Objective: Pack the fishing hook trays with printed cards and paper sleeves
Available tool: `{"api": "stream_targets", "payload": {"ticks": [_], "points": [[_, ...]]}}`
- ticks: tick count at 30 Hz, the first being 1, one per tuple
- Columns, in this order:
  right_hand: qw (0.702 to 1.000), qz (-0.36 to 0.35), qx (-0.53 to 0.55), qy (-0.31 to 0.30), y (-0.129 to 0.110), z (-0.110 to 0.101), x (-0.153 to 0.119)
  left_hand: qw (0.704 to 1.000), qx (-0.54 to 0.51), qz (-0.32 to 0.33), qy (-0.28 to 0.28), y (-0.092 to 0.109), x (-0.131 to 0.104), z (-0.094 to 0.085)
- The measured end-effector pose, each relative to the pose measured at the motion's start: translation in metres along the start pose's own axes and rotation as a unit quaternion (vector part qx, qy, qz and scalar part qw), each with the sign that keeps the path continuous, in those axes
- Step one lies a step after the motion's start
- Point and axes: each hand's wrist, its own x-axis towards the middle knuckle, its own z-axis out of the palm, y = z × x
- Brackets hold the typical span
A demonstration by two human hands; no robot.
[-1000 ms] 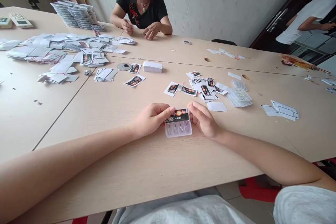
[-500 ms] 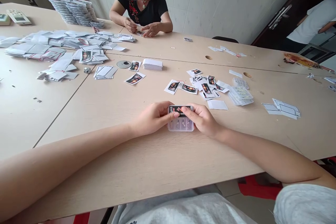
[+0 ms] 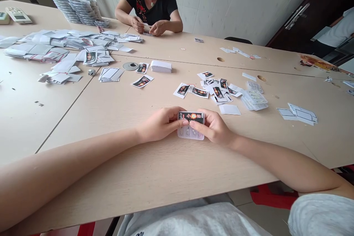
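Between my two hands is a small clear plastic box of fish hooks (image 3: 190, 132), with a black label (image 3: 193, 116) across its upper half. My left hand (image 3: 163, 123) grips the box's left side, thumb lying over the front. From the right side my right hand (image 3: 217, 127) holds it too, its thumb pressed on the lower edge of the label. The other fingers of both hands are mostly hidden behind the box. Beyond my hands lies a loose pile of black printed labels (image 3: 218, 93), beside a stack of clear boxes (image 3: 256, 100).
A co-worker (image 3: 151, 3) sits across the table, handling a small item. White packets (image 3: 49, 42) are heaped at the left, with tall stacks of packets (image 3: 79, 9) behind. A white card stack (image 3: 161, 66) and a metal disc (image 3: 130, 66) lie mid-table. Blank cards (image 3: 300, 113) rest at the right.
My right thumb has slid down from the middle of the label to its lower edge, uncovering more of the print. Both hands keep hold of the box.
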Motion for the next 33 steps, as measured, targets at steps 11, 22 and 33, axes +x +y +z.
{"api": "stream_targets", "payload": {"ticks": [11, 22, 33], "points": [[1.000, -0.005, 0.027, 0.015, -0.001, -0.004, 0.004, 0.991, -0.129, -0.027, -0.007, 0.005, 0.001, -0.006], [0.999, 0.035, 0.007, 0.029, 0.004, -0.008, 0.009, 0.988, -0.151, -0.043, -0.005, 0.009, 0.000, -0.009], [0.995, 0.087, 0.038, -0.001, -0.004, -0.014, 0.013, 0.983, -0.176, -0.041, 0.015, 0.003, 0.001, -0.008]]}}
